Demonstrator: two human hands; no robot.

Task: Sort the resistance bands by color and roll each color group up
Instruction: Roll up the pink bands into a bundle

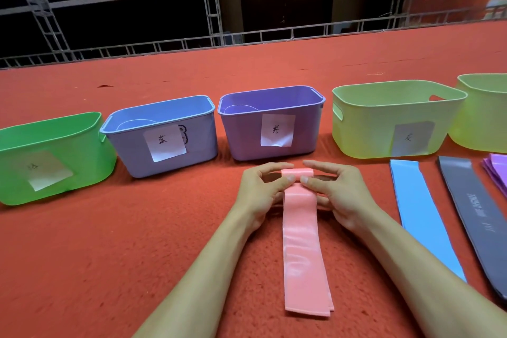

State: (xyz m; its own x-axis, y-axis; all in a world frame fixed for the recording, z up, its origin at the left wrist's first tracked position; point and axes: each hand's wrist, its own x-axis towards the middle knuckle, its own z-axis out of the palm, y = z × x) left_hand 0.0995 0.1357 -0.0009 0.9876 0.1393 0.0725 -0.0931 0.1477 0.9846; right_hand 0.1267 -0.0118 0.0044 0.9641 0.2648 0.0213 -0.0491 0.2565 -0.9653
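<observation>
Here, left hand (259, 191), right hand (338, 191), fingers (285, 180) pinching pink band (301, 250), purple bin (244, 140) just beyond.

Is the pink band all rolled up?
No, the left hand and right hand curl just the far end of the pink resistance band; the rest lies flat.

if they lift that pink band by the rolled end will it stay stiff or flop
Probably floppy: the pink band curls over tightly where the left hand and right hand pinch its far end. Its glossy sheen suggests the roll may slip or spring open if released. It looks thin and light.
</observation>
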